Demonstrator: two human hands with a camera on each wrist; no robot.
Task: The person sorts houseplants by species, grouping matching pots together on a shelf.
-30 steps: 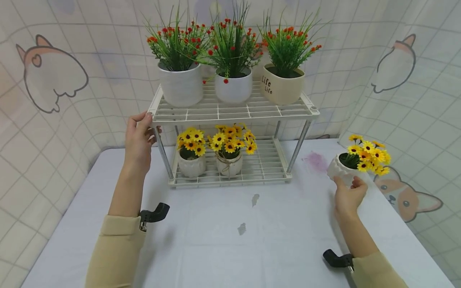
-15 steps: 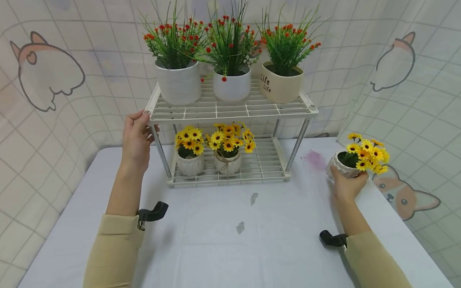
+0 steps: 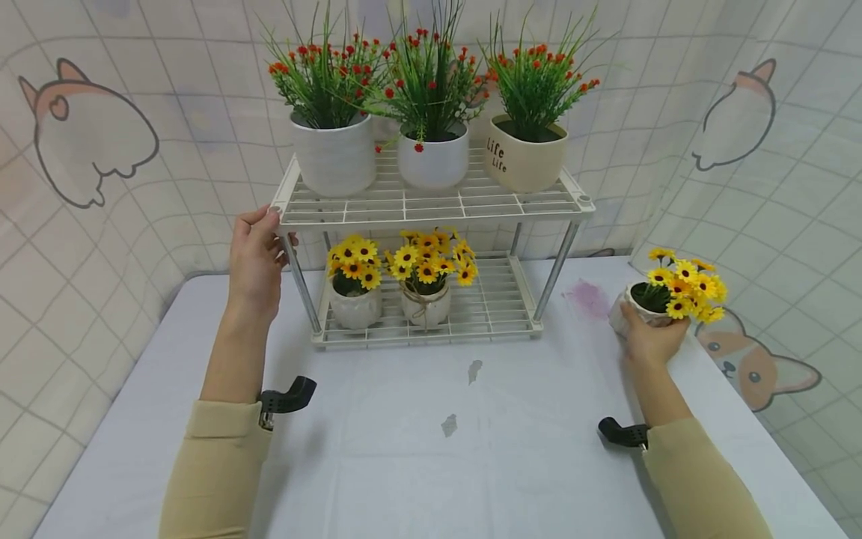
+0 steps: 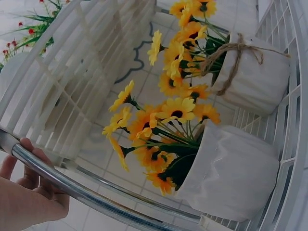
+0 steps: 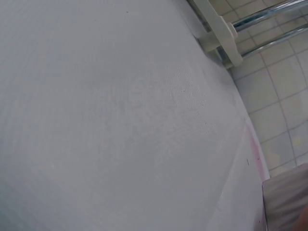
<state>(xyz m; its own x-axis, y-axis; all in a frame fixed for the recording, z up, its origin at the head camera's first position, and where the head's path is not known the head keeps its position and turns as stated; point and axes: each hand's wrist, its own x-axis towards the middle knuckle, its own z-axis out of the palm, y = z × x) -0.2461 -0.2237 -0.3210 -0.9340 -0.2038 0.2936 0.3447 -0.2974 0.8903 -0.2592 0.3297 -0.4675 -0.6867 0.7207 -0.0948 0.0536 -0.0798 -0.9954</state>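
Note:
At the upper left corner of a white two-tier wire rack (image 3: pixel 431 213), my left hand (image 3: pixel 256 262) grips the frame beside the metal post (image 4: pixel 91 190). Its fingers curl behind the post in the left wrist view. Over on the right of the table, my right hand (image 3: pixel 653 340) holds a small white flowerpot (image 3: pixel 618 314) of yellow daisy-like flowers (image 3: pixel 690 288). The thumb lies on the near side; the other fingers are mostly hidden. In the right wrist view only the edge of this flowerpot (image 5: pixel 284 197) shows at the lower right.
Two similar flowerpots, one plain (image 3: pixel 357 308) and one tied with twine (image 3: pixel 427 307), stand on the lower tier. Three larger pots (image 3: pixel 337 157) with grass and red flowers line the upper tier. A white cloth (image 3: pixel 377 442) with grey marks covers the table.
My right hand has shifted from touching the flowerpot's near lower side to holding it round the side, forearm moving forward. The left hand keeps its place on the rack.

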